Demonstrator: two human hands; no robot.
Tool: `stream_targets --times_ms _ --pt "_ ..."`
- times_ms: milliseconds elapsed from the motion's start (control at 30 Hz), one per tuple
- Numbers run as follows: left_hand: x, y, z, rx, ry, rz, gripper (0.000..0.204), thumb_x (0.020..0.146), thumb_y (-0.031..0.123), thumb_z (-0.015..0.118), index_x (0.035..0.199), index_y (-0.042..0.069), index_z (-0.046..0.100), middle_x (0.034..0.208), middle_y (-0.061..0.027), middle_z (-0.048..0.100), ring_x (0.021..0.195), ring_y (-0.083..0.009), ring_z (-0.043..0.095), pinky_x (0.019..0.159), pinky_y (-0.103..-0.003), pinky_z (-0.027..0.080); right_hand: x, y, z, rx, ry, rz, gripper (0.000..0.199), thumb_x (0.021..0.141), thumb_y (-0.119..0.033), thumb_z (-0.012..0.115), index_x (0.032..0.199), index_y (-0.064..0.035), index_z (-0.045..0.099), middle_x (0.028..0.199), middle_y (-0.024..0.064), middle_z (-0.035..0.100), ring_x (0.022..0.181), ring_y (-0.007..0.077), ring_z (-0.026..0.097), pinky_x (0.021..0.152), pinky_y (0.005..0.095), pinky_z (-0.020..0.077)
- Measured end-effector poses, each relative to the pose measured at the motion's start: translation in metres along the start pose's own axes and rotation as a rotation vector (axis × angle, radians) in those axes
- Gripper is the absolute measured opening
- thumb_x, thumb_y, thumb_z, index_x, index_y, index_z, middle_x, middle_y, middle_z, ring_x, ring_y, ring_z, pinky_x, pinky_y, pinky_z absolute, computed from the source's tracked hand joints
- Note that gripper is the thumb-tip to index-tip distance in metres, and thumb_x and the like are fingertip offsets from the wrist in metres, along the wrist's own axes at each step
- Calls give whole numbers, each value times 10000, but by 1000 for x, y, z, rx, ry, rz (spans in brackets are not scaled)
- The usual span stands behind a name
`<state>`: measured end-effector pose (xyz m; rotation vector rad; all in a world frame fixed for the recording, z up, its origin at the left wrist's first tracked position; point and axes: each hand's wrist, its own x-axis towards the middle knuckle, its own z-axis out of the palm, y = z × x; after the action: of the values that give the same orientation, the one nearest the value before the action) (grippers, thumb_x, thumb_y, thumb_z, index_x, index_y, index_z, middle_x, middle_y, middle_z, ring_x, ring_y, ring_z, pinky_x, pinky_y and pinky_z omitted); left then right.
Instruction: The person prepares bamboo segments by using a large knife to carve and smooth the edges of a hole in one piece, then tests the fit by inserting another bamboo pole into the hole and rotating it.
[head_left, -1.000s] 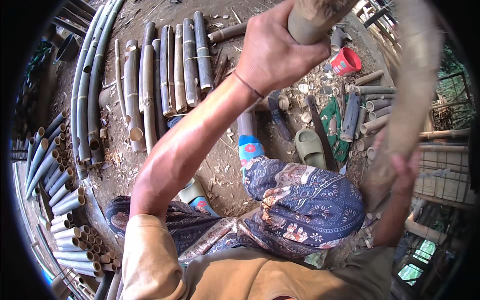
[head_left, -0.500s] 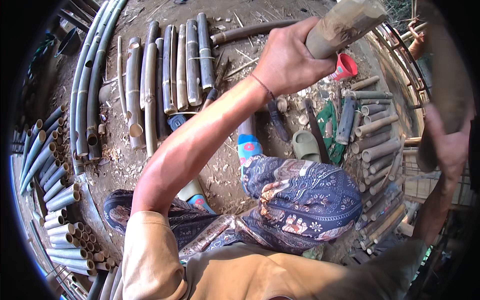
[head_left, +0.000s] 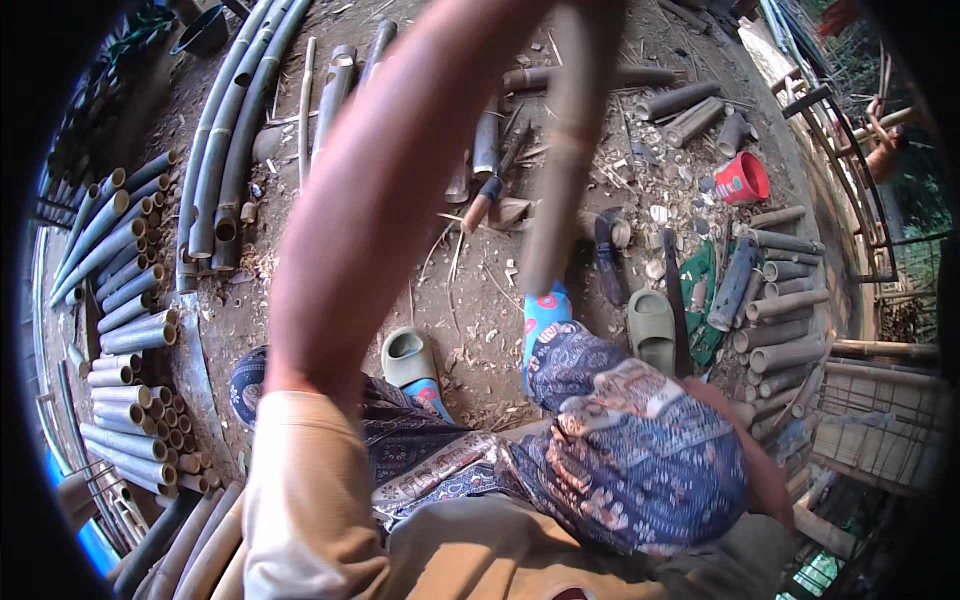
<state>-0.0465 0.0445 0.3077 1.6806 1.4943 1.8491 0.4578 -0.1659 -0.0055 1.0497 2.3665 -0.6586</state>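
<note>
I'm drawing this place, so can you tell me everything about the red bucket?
The red bucket looks like plastic, with a wide round mouth, a red inside and pale markings on its outer wall. Its mouth shows toward the picture's right; I can't tell if it stands straight or leans. It sits on the dirt ground near scattered pale chips, and nobody is touching it.

Daylit brown earth floor, pale chips scattered, gridded panel, greenery at right

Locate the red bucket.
The red bucket is at the upper right of the head view, between a short dark tube and the stacked bamboo pieces.
</note>
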Motion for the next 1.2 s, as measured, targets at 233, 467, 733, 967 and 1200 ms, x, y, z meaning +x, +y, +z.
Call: stream_targets --times_ms 233,467,733,967,1200 --pt "-58 -211 -46 509 -145 -491 626 879 607 540 1068 15 609 914 -225 677 922 -366 666 815 -467 487 95 -36 94 245 41 -299 469 784 -133 676 1230 -94 534 1020 205 595 971 393 575 895 462 456" --pt "-140 -360 -96 982 -215 -605 732 873 615 514 1339 52 469 1179 -305 581 1128 -432 555 978 -455 430 263 -59 0 395 1013 275 557 751 -141 741 1229 4 495 1151 231 548 1067 415 522 969 474 401" --pt "-153 -447 -78 1255 -302 -643 766 828 258 598 1471 40 242 1275 -323 414 1191 -472 439 1023 -504 363 306 -32 -49 628 600 542 609 795 -148 614 1340 -17 377 1183 274 558 1038 439 579 888 483 474" --pt "-234 -284 35 363 -598 -580 604 836 305 701 1322 8 501 1101 -209 599 1041 -332 565 943 -432 438 215 -14 -150 598 260 105 674 810 -84 614 1433 -72 356 1221 243 597 855 398 673 726 460 553" --pt "-371 -207 139 -1676 -128 -1805 661 956 529 484 1411 59 386 1031 -50 533 985 -186 551 900 -378 467 280 -24 -206 101 -11 -230 486 777 -212 664 1214 -49 529 819 127 650 664 270 665 596 376 519"
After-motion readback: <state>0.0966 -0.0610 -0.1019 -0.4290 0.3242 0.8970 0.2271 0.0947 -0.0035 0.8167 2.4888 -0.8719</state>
